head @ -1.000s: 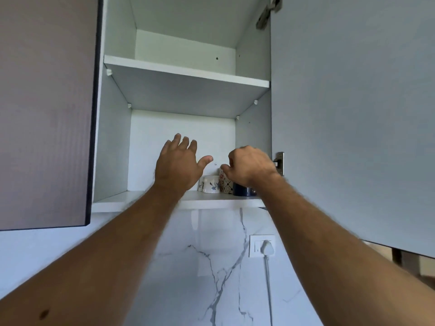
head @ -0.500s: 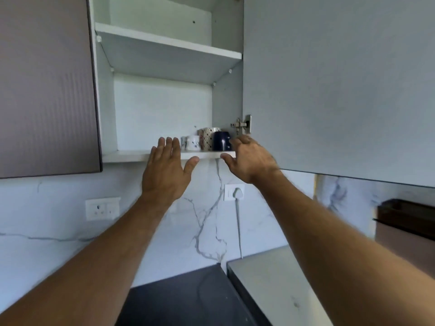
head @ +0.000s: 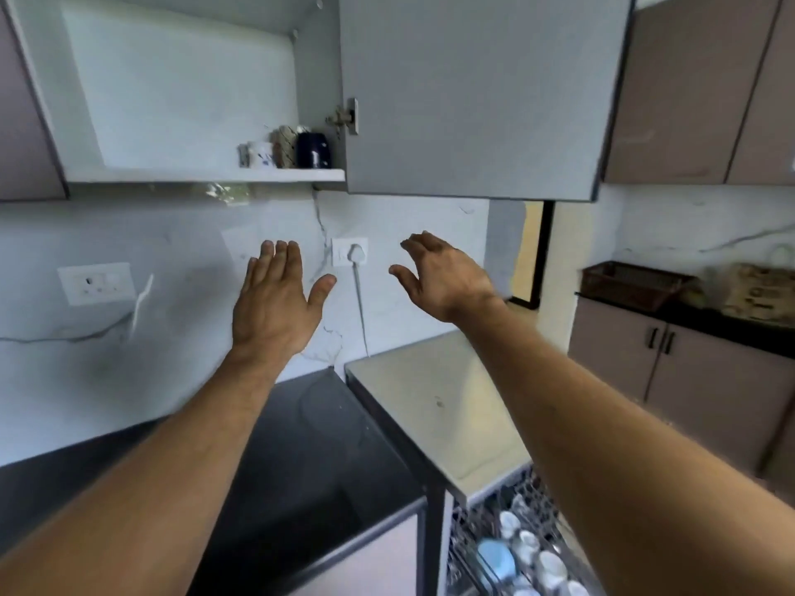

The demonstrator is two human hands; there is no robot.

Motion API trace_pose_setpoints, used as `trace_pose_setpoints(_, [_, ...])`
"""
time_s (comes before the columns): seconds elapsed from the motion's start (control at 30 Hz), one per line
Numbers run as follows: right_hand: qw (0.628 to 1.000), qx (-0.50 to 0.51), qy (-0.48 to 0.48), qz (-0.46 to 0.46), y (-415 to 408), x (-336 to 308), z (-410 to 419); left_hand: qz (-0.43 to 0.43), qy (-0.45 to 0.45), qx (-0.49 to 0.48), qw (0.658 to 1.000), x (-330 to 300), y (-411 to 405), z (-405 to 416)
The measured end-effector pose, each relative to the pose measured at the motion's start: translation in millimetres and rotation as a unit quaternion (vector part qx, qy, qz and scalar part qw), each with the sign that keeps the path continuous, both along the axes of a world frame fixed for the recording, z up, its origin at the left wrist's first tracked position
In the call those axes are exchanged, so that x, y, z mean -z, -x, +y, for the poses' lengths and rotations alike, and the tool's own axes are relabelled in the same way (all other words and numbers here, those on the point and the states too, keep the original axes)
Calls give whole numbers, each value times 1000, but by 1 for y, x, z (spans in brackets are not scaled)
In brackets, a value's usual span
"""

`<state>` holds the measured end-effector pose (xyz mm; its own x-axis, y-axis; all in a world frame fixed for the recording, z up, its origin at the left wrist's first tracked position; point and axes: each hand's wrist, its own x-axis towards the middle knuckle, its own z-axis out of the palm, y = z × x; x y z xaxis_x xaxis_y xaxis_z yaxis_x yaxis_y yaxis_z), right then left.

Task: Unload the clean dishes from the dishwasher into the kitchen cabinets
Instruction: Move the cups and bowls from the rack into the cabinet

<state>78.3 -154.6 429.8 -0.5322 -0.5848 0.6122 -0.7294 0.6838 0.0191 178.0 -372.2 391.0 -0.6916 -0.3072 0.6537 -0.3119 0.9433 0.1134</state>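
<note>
The open wall cabinet (head: 185, 176) holds a white flowered mug (head: 261, 155), a patterned mug (head: 285, 146) and a dark blue mug (head: 312, 150) at the right end of its lower shelf. My left hand (head: 277, 301) hangs in the air below the shelf, fingers straight, holding nothing. My right hand (head: 443, 275) is beside it, fingers relaxed and empty, below the open grey cabinet door (head: 473, 92). At the bottom right the dishwasher rack (head: 516, 548) shows several white and blue cups.
A black countertop (head: 309, 458) lies below my arms, next to the dishwasher's pale top (head: 434, 406). A white plug (head: 356, 253) and a socket (head: 97, 282) sit on the marble wall. Brown cabinets (head: 688, 380) and a dark basket (head: 628, 282) stand at right.
Both hands have dropped away from the cabinet shelf and hang lower, empty. The view has tilted down, bringing the counter and the dishwasher rack into sight.
</note>
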Motion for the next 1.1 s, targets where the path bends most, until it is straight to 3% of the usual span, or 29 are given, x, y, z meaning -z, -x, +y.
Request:
trace_pose_setpoints(0.17, [998,25,-57,-3,-5,47,85,-64,-3,13,998,65,5,71])
trace_pose_setpoints(0.63, [972,140,11,-186,-30,171,309,-153,-5,165,974,187,0,289])
trace_pose_setpoints(1.1, [902,236,-1,-362,-7,302,384,-268,-90,257,924,311,52,356])
